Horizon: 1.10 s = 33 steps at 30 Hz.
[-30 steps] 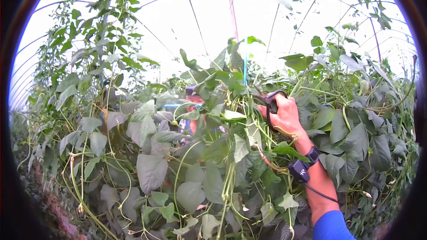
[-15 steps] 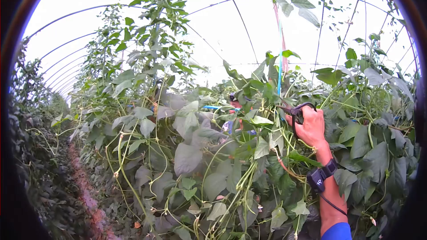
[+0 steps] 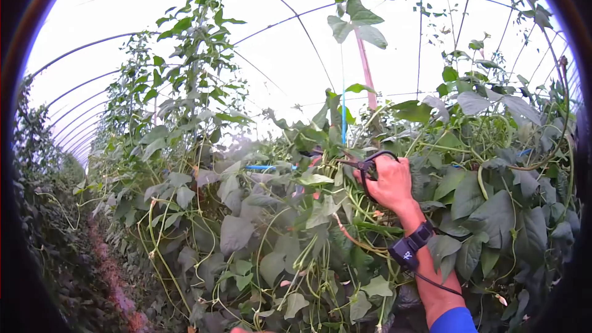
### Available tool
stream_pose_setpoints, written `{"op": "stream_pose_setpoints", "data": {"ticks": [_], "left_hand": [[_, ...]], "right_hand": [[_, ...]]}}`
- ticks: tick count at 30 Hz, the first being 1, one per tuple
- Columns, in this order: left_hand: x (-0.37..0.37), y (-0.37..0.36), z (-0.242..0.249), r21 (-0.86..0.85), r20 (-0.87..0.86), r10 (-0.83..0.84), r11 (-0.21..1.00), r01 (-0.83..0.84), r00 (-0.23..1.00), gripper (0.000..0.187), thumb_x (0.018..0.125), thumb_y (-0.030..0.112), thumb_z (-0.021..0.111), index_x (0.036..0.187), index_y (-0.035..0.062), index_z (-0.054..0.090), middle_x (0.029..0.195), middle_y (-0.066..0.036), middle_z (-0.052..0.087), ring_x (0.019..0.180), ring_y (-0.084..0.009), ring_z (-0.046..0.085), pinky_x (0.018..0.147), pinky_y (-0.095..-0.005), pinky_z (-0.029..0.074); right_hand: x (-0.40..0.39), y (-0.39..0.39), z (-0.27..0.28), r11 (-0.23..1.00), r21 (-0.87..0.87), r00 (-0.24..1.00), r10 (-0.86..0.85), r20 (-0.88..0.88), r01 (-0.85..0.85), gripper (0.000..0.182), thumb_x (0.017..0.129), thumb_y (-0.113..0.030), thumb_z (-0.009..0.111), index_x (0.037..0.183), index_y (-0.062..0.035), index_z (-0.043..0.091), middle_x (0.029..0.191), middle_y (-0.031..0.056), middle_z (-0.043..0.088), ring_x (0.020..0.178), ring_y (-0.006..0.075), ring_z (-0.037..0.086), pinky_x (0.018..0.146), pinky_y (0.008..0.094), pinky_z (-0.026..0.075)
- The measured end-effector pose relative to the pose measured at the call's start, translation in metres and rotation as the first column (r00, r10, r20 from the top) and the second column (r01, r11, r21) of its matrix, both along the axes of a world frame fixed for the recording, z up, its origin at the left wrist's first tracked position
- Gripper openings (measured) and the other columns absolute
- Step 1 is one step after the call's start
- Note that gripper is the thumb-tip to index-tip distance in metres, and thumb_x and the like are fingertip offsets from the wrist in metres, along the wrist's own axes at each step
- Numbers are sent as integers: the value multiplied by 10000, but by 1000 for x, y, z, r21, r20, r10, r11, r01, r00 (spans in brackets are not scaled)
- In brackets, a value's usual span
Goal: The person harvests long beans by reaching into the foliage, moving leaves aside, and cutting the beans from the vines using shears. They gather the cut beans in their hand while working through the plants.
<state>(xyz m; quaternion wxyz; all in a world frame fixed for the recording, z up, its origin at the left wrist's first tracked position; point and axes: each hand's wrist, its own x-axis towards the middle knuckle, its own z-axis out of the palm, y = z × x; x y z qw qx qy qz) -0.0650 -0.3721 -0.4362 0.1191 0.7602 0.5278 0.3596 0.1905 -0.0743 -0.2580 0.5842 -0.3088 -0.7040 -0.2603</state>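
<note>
My right hand [image 3: 391,186] is closed around the black loop handles of a pair of scissors [image 3: 368,164]. The blades point left into the leaves beside a blue string [image 3: 344,120], and their tips are hard to make out. Climbing bean plants [image 3: 290,253] with long thin stems and broad leaves surround the hand. A black device [image 3: 411,248] is strapped round my right wrist, with a cable along the forearm. At the bottom edge shows a skin-coloured sliver, apparently my left hand [image 3: 242,330]; its fingers are hidden.
Behind the leaves, a reddish patch [image 3: 316,161], perhaps another person's hand, is mostly covered. A pink strip [image 3: 366,71] rises above the plants. A reddish soil path [image 3: 114,271] runs along the left. Curved greenhouse hoops [image 3: 296,13] arch overhead.
The view has shifted, so the plants and my right hand appear farther left. The scissors stay in my right hand, their handles more visible. A skin-coloured sliver has appeared at the bottom edge.
</note>
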Motion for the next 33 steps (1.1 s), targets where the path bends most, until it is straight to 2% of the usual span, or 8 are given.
{"op": "stream_pose_setpoints", "data": {"ticks": [6, 11, 16, 18, 22, 28, 31, 33], "left_hand": [[37, 82, 98, 580, 353, -227, 814, -22, 908, 197, 811, -13, 622, 1000, -65, 613, 783, -118, 679, 661, -149, 660, 539, -237, 519], [48, 125, 203, 649, 435, -594, 728, 221, 677, 271, 873, 29, 553, 1130, -56, 541, 866, -144, 675, 496, -98, 590, 348, -173, 362], [78, 194, 272, 723, 302, -505, 674, 151, 809, 350, 868, 16, 561, 1199, -59, 477, 1152, -198, 575, 953, -227, 634, 655, -252, 551], [82, 236, 281, 718, 239, -314, 694, 50, 919, 529, 839, 59, 603, 1300, -64, 374, 1294, -237, 467, 1166, -293, 513, 939, -348, 459], [89, 296, 284, 689, 271, -196, 724, -48, 942, 637, 804, 113, 648, 1317, -87, 327, 1314, -269, 439, 1212, -324, 471, 991, -365, 409], [97, 335, 311, 694, 330, -270, 719, -39, 904, 498, 869, 213, 573, 1237, -90, 425, 947, -163, 641, 792, -205, 625, 695, -311, 493], [102, 326, 325, 349, 714, -418, 908, 232, 562, 235, 923, 225, 486, 1001, 14, 554, 670, -34, 562, 505, -98, 499, 442, -241, 364], [104, 335, 318, 378, 681, -442, 895, 236, 584, 224, 925, 229, 484, 960, 25, 568, 648, -16, 540, 484, -90, 466, 420, -239, 337]], "right_hand": [[1, -4, -1, 997, 27, 987, 79, -138, -76, 368, 788, -440, 648, 793, -72, 630, 743, 125, 645, 701, 315, 610, 746, 402, 392], [0, 3, -3, 992, 50, 965, 127, -228, -119, 424, 822, -463, 617, 752, -45, 613, 617, 130, 617, 610, 334, 601, 733, 411, 412], [-1, 2, -5, 990, 82, 967, 130, -217, -115, 426, 831, -467, 603, 755, -48, 608, 608, 132, 611, 609, 336, 598, 758, 410, 407], [-2, 2, -6, 993, 101, 977, 73, -202, -53, 421, 831, -465, 603, 761, -50, 608, 610, 128, 612, 613, 333, 600, 767, 414, 410], [-3, 6, -7, 994, 76, 980, 89, -181, -76, 407, 821, -456, 619, 756, -55, 603, 610, 134, 612, 604, 330, 601, 759, 427, 417], [-8, 5, -9, 993, 111, 977, 70, -199, -48, 421, 814, -443, 634, 700, -43, 566, 585, 130, 606, 571, 334, 594, 713, 401, 421], [-9, 0, -8, 995, 94, 978, 44, -206, -25, 424, 813, -439, 637, 692, -40, 560, 581, 133, 603, 572, 345, 591, 713, 404, 422], [-9, 1, -5, 995, 98, 976, 52, -210, -32, 424, 813, -439, 637, 688, -41, 558, 582, 136, 602, 574, 353, 590, 715, 409, 421]]}}
